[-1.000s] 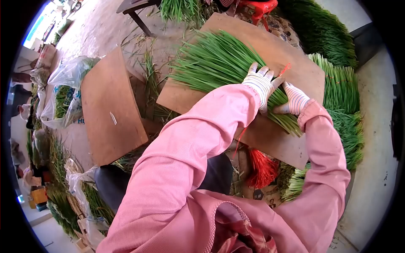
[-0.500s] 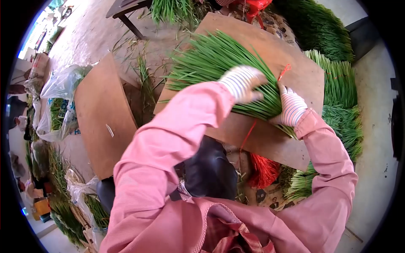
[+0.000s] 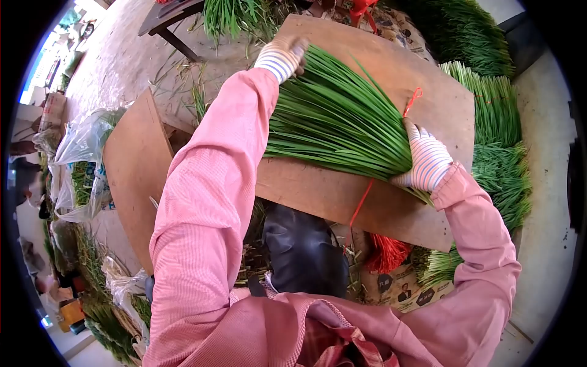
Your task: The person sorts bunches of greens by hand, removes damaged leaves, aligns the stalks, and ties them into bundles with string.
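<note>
A fanned bundle of long green leaves (image 3: 342, 119) lies across a brown board (image 3: 306, 183). My right hand (image 3: 423, 156), in a striped glove, is wrapped round the bundle's narrow end at the right. At the upper left, my left hand (image 3: 282, 58), also gloved, is at the leaf tips with its fingers bent; whether it grips any leaves is unclear. A red tie (image 3: 414, 101) sticks out above my right hand, and its other end hangs over the board's near edge.
Stacked green bundles (image 3: 495, 116) line the right side. Red ties (image 3: 388, 254) hang below the board. A second brown board (image 3: 137, 171) and plastic bags (image 3: 85, 144) are at the left. A dark table (image 3: 174, 18) stands at the top left, beside more leaves (image 3: 235, 18).
My left hand has moved from the narrow end along the leaves to the tips at the upper left. My right hand has stayed at the narrow end.
</note>
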{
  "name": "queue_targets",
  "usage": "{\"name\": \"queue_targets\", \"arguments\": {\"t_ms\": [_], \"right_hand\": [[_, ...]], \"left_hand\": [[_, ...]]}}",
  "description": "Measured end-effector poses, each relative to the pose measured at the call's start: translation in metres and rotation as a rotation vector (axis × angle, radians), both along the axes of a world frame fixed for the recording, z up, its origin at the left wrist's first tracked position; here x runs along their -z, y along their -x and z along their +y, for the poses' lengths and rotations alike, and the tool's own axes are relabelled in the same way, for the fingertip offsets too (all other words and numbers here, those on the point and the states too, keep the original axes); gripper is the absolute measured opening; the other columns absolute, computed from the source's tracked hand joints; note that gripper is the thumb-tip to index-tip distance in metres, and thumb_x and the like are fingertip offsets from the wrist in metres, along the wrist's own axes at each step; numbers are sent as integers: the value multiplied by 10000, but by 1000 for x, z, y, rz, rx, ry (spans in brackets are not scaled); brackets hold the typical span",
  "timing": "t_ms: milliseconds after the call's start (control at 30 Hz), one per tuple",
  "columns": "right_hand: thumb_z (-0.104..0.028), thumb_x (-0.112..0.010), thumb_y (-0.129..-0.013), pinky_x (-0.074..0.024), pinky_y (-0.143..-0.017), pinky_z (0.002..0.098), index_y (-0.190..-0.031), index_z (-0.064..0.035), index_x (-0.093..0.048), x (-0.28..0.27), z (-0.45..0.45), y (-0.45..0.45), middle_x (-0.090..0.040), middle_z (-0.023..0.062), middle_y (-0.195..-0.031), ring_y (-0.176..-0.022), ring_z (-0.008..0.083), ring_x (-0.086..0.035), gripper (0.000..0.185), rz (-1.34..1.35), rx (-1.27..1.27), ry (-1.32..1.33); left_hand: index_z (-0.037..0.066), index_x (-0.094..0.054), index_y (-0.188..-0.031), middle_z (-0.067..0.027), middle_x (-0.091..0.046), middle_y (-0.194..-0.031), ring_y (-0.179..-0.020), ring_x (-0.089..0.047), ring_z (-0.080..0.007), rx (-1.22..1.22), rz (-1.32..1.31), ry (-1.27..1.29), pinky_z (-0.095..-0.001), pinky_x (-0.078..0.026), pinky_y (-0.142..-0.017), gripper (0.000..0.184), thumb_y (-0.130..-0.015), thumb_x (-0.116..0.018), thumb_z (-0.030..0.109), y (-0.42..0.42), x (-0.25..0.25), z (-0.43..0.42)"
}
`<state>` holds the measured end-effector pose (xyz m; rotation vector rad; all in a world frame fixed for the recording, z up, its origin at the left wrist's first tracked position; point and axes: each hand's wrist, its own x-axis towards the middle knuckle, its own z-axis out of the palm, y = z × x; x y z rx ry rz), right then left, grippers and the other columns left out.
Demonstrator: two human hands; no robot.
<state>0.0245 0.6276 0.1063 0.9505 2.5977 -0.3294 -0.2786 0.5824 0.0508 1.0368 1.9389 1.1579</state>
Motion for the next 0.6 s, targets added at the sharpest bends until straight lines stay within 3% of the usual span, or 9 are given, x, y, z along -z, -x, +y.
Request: {"name": "queue_targets", "arguments": {"t_ms": [67,100,167,300,433,500,533,567,600], "right_hand": [[-339,-769,-482,-376,-884,391,-1248,-6,-235,0,0,0,-454,206,-1114,-1032,347,-457,992,7,2,1],[-340,-770,-481,-376,-884,391,-1250,-6,-236,0,0,0,-454,206,-1116,-1033,347,-457,994,9,-1,-2],[-341,-770,-479,-376,-884,392,-1251,-7,-236,-1,0,-1,-453,206,-1118,-1034,347,-456,996,11,-2,-3],[-352,-769,-478,-374,-884,390,-1253,-4,-237,1,1,-2,-452,207,-1117,-1033,345,-458,1002,25,-13,-3],[-359,-765,-477,-370,-885,388,-1256,-5,-234,0,1,-2,-451,204,-1117,-1023,341,-463,1007,1,-4,3],[-360,-765,-476,-370,-885,388,-1257,-6,-232,0,1,-1,-451,203,-1117,-1020,341,-464,1010,2,-9,10],[-360,-765,-475,-369,-886,388,-1259,-7,-231,0,2,-2,-451,203,-1116,-1017,342,-465,1012,0,-10,20],[-360,-765,-475,-369,-886,388,-1259,-7,-231,0,3,-2,-451,203,-1116,-1017,342,-465,1012,8,-7,17],[-360,-765,-473,-369,-886,388,-1259,-6,-230,1,2,-2,-453,202,-1114,-1016,341,-466,1014,14,-9,15]], "left_hand": [[126,-469,-1157,-150,-599,-904,-707,-597,-247,211,458,114,-353,-472,-663,340,-841,-458,253,1,9,5],[125,-497,-1134,-96,-588,-719,-622,-572,-211,228,743,31,-303,-473,-612,310,-835,-480,205,-6,9,1],[115,-505,-1110,-137,-592,-768,-729,-570,-305,282,866,-31,-361,-456,-693,295,-824,-478,183,-9,18,3],[93,-534,-1029,-168,-589,-822,-782,-555,-342,362,931,-17,-393,-441,-712,241,-811,-478,178,-16,20,6],[65,-552,-904,-179,-582,-864,-794,-548,-350,428,985,218,-402,-439,-706,218,-805,-465,238,-22,13,9],[75,-571,-922,-161,-593,-875,-804,-560,-335,150,861,377,-399,-443,-712,295,-808,-443,315,-10,25,20],[87,-586,-955,-153,-600,-897,-828,-571,-311,-132,686,333,-378,-446,-744,352,-809,-418,358,1,26,13],[48,-599,-947,-176,-589,-935,-865,-572,-314,-315,542,291,-375,-443,-791,333,-802,-433,297,20,26,10],[41,-590,-967,-175,-589,-939,-868,-572,-315,-313,531,215,-373,-446,-794,328,-811,-430,281,40,36,6]]}}
